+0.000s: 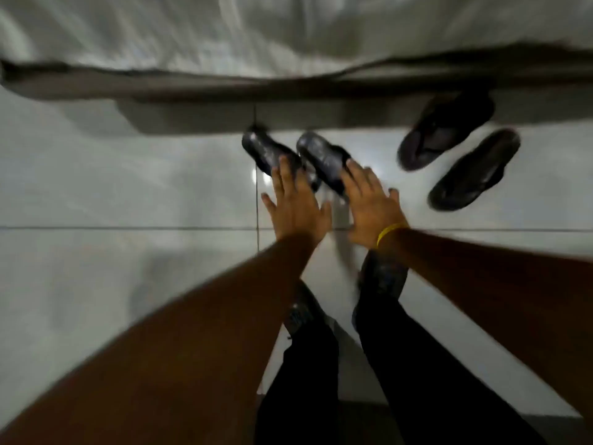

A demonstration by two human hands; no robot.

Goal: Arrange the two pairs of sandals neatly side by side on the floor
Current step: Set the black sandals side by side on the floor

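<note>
Pale glossy floor tiles (128, 187) beneath a bed edge. Your left hand (296, 207) and right hand (372, 210) rest spread-fingered, gripping nothing, on two slides (324, 159). Flip-flops (459, 149) lie splayed nearby; pushing could skew them.

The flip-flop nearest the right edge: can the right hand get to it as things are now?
Probably yes. The right hand rests on a slide sandal, and only bare floor lies between it and that flip-flop; nothing blocks the way.
</note>
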